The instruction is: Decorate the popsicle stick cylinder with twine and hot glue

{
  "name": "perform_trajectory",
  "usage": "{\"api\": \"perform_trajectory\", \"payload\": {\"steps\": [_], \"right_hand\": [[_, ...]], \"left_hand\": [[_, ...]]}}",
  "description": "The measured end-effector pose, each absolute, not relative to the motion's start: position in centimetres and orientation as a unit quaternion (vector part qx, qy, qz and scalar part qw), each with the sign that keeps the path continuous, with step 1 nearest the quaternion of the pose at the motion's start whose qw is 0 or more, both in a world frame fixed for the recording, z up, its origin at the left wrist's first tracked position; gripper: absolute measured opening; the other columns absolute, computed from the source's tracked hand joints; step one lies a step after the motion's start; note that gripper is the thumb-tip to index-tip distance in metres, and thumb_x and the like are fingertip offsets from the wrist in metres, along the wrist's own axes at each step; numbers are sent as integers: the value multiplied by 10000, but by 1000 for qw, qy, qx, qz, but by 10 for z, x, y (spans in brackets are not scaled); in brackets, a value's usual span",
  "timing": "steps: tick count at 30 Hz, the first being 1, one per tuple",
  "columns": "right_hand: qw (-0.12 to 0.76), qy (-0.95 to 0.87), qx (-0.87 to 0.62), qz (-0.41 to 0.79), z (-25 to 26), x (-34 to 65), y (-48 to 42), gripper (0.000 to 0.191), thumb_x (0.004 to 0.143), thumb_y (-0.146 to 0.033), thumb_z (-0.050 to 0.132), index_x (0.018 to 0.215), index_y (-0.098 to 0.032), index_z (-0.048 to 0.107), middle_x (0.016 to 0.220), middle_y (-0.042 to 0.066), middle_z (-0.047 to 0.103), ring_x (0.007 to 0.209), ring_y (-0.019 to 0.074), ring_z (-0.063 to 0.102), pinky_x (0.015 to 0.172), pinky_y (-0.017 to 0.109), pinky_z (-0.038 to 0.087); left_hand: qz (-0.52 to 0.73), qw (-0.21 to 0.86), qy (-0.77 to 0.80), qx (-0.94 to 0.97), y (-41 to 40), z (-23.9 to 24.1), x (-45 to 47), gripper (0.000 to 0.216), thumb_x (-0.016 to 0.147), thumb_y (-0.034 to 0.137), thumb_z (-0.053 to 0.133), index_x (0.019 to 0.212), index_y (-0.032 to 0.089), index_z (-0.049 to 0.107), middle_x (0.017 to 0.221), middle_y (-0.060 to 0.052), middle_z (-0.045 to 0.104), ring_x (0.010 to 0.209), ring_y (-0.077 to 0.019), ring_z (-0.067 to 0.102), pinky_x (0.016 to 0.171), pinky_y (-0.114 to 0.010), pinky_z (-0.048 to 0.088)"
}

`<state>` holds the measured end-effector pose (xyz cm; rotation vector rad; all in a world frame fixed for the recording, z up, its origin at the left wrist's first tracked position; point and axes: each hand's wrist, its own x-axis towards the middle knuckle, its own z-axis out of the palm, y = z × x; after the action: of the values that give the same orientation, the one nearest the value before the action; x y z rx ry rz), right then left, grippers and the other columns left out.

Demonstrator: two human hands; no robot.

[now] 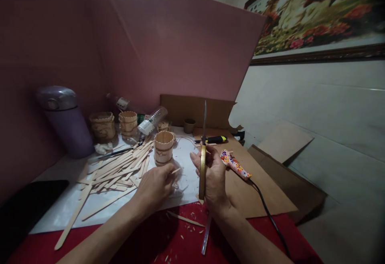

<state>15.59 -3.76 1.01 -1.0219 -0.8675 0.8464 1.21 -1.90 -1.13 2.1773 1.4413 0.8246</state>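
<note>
Our left hand (155,186) is closed in a pinch, thumb and forefinger gripping a small wood piece (176,171) above the white sheet (186,160), just in front of the nearest stick-walled cup (163,148). We cannot tell whether the knuckles contact the cup. Our right hand (215,178) is curled around the gold handle of the scissors (203,172); the blades point upward and are seen edge-on, so we cannot tell how far they are spread.

Layout, left to right: we note a purple bottle (70,125), standing upright, then two further stick-walled cups, one wider (102,127) and one narrower (128,123). Loose flat wooden sticks (120,174) lie overlapped in a heap on the sheet, left of the nearest cup. Behind that cup, a clear plastic bottle (155,119) is tilted; a small brown pot (189,125) stands farther right. Below our hands, wood chips and a clear rod (205,240) show against the red cloth (144,244). To the right, we locate a yellow-and-black tool (218,139) and a flower-patterned corded tool (237,165) on the cardboard (264,192); its black cable (267,210) runs toward us.
</note>
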Motion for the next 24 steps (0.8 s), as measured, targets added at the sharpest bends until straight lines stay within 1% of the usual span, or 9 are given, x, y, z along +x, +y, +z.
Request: {"api": "perform_trajectory", "payload": {"steps": [2, 4, 7, 11, 14, 17, 20, 21, 24], "right_hand": [[701, -389, -457, 385, 10, 156, -38, 403, 649, -358, 751, 947, -204, 528, 849, -16, 559, 649, 94, 496, 500, 198, 359], [701, -390, -457, 386, 9, 155, -37, 416, 639, -357, 762, 950, -203, 532, 844, -20, 557, 655, 92, 495, 509, 196, 363], [701, -389, -455, 387, 8, 156, -36, 418, 635, -355, 768, 941, -202, 529, 838, -22, 557, 662, 91, 496, 521, 195, 370], [703, -389, -451, 388, 6, 157, -34, 426, 637, -362, 767, 950, -199, 530, 842, -20, 557, 656, 91, 490, 509, 196, 361], [707, -385, -446, 392, 5, 157, -32, 451, 634, -367, 769, 978, -200, 530, 832, -22, 553, 663, 95, 493, 514, 196, 364], [707, -382, -451, 388, 5, 157, -33, 453, 631, -363, 771, 983, -195, 541, 825, -24, 550, 659, 94, 494, 514, 194, 366], [705, -381, -456, 387, 5, 157, -34, 440, 637, -352, 767, 984, -191, 551, 816, -31, 544, 622, 80, 470, 499, 192, 350], [705, -380, -455, 389, 6, 157, -34, 437, 638, -351, 767, 984, -190, 551, 812, -33, 542, 610, 76, 460, 495, 192, 346], [706, -380, -447, 397, 7, 157, -35, 440, 636, -349, 773, 978, -190, 547, 812, -38, 539, 581, 66, 431, 477, 191, 324]], "left_hand": [[245, 169, 529, 795, -19, -15, 13, 141, 776, 242, 565, 638, 218, 575, 572, -4, 558, 542, -157, 487, 536, -265, 219], [210, 146, 539, 802, -19, -20, 14, 90, 757, 227, 578, 671, 228, 606, 608, -21, 599, 582, -183, 544, 540, -265, 222], [190, 127, 531, 816, -17, -25, 14, 125, 763, 189, 535, 691, 232, 628, 651, -43, 639, 616, -202, 579, 542, -263, 233], [228, 157, 534, 799, -15, -18, 11, 135, 775, 210, 519, 691, 221, 624, 646, -31, 646, 595, -179, 560, 535, -257, 240], [265, 143, 557, 774, -13, -6, 7, 132, 769, 232, 513, 710, 218, 630, 642, -24, 640, 595, -169, 543, 546, -252, 259], [259, 131, 582, 759, -10, 3, -1, 125, 735, 266, 534, 677, 218, 634, 594, -14, 597, 567, -164, 505, 541, -255, 252], [263, 174, 594, 740, -4, 9, -11, 115, 677, 279, 562, 598, 204, 600, 559, -1, 545, 541, -146, 450, 525, -254, 234], [284, 207, 584, 732, -1, 10, -15, 125, 666, 288, 565, 582, 197, 580, 553, 5, 526, 532, -136, 429, 517, -251, 228], [357, 323, 542, 689, 8, 13, -25, 195, 625, 348, 581, 547, 189, 499, 484, 42, 403, 470, -99, 315, 482, -244, 190]]}}
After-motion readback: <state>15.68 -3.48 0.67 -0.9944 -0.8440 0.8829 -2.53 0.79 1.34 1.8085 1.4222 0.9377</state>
